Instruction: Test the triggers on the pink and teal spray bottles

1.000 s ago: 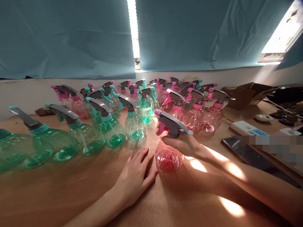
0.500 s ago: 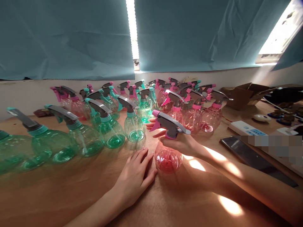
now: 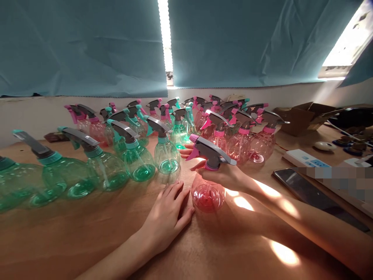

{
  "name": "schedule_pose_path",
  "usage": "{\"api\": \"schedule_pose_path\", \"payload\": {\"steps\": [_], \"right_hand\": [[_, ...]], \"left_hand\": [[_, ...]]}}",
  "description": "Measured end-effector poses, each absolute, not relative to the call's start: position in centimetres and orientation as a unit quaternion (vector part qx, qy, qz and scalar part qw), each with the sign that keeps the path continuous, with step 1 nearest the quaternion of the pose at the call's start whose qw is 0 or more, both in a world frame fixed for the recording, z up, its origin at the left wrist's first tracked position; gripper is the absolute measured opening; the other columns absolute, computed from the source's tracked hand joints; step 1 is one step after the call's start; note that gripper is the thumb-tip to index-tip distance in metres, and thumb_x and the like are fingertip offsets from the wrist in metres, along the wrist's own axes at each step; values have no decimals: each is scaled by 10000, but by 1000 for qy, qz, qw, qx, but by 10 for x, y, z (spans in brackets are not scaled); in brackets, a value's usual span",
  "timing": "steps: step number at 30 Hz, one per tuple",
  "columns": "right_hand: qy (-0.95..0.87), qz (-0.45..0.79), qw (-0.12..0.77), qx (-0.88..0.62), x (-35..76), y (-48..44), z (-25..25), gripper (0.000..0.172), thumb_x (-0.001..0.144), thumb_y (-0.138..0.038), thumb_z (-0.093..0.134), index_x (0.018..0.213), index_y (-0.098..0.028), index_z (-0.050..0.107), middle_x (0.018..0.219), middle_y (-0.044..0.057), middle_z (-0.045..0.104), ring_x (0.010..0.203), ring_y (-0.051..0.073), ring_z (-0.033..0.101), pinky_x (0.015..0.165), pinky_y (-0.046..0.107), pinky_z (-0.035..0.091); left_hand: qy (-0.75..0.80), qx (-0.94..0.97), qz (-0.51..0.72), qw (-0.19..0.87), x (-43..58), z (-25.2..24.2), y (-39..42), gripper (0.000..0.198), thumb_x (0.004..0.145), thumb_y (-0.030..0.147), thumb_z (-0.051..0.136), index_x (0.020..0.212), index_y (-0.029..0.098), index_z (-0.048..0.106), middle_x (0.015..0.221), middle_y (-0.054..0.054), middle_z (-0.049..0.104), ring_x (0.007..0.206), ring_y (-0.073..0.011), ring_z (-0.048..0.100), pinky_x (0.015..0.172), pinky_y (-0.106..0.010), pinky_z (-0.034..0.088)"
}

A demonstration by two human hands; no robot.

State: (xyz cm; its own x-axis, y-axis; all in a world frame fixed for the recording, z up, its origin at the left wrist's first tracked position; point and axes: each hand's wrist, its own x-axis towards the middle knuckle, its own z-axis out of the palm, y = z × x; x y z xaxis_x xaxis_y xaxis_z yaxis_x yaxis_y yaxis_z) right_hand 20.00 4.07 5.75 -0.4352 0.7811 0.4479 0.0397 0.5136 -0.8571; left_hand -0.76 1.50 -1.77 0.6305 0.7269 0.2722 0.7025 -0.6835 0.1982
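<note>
Head view; hands at plain pink bottle

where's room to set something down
Tabletop is bare left of the left forearm, in front of the green spray bottles, and between left hand and right forearm, before the nearest pink spray bottle. Behind, more bottles crowd it.

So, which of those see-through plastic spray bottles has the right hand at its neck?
The round pink plastic spray bottle beside the bare left hand; the other pink bottles stand farther back.
</note>
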Motion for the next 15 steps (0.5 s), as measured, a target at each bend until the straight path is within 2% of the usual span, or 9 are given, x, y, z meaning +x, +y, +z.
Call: {"api": "schedule_pose_path", "payload": {"steps": [8, 15], "right_hand": [[-747, 395, 463, -269, 201, 41, 54, 568, 728, -9, 502, 1236, -249, 590, 1313, 35, 587, 1142, 188, 587, 865, 282, 530], [-748, 388, 467, -269, 201, 43, 51, 495, 768, -61, 531, 1217, -255, 613, 1353, 44, 556, 1234, 217, 524, 924, 319, 517]], "left_hand": [[397, 903, 159, 41, -7, -15, 14, 376, 938, 343, 494, 1279, 186, 522, 1371, -128, 507, 1281, -304, 440, 1054, -503, 361], [396, 902, 165, 40, -7, -16, 14, 374, 940, 356, 491, 1282, 205, 519, 1367, -116, 513, 1275, -301, 446, 1049, -498, 367]]}}
